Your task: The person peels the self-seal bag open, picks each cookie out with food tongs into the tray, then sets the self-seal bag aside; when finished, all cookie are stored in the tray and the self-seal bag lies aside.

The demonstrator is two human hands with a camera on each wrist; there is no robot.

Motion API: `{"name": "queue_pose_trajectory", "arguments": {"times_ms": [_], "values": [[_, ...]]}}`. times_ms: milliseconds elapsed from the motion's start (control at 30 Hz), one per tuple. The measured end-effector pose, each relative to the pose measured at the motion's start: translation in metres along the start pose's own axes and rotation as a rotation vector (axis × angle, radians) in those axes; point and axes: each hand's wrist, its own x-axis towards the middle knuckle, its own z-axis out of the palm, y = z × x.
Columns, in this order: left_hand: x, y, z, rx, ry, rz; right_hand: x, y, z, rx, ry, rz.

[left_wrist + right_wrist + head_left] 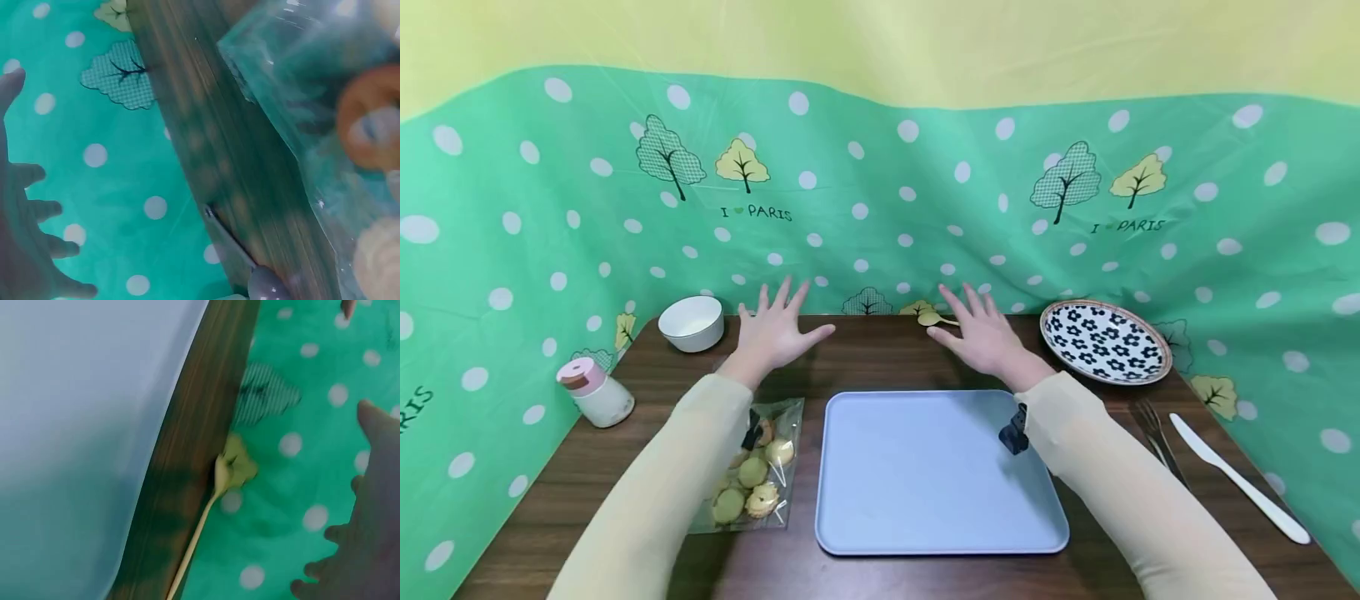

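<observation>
Both hands are held out over the far part of the table with fingers spread, holding nothing. In the head view my left hand (772,335) is between a white bowl (692,325) and the table's middle. Below that wrist lies a clear bag of cookies (752,472), partly hidden by the sleeve; the left wrist view shows a ring-shaped cookie (370,119) inside it. My right hand (987,340) hovers beyond the far right corner of a light blue tray (936,475). Close by its fingers is a pale yellow spoon (931,318) at the table's back edge.
A jar with a pink lid (597,393) stands at the left edge. To the right are a flower-patterned plate (1105,342), a fork (1159,435) and a white-handled knife (1240,479). A dark spoon (265,284) shows in the left wrist view. A green dotted curtain (880,183) hangs behind.
</observation>
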Motion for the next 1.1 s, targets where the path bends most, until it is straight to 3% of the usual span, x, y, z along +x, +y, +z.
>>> {"name": "queue_pose_trajectory", "arguments": {"times_ms": [167,300,533,633,733,867,1100], "values": [[-0.033,-0.018,-0.007,-0.026,-0.012,0.093,-0.013,-0.023,0.005,0.091,0.093,-0.204],[-0.069,-0.046,-0.016,-0.126,-0.059,0.184,-0.024,-0.046,0.013,0.127,0.143,-0.346],[-0.134,-0.104,-0.020,-0.261,-0.089,0.299,-0.047,-0.097,0.035,0.162,0.086,-0.559],[-0.159,-0.119,-0.017,-0.276,-0.104,0.316,-0.058,-0.116,0.048,0.168,0.043,-0.652],[-0.180,-0.129,-0.012,-0.271,-0.131,0.290,-0.069,-0.132,0.060,0.131,-0.011,-0.740],[-0.195,-0.138,-0.006,-0.241,-0.169,0.256,-0.080,-0.156,0.074,0.046,-0.083,-0.849],[-0.196,-0.137,0.009,-0.201,-0.214,0.255,-0.093,-0.194,0.096,-0.124,-0.151,-0.929]]}}
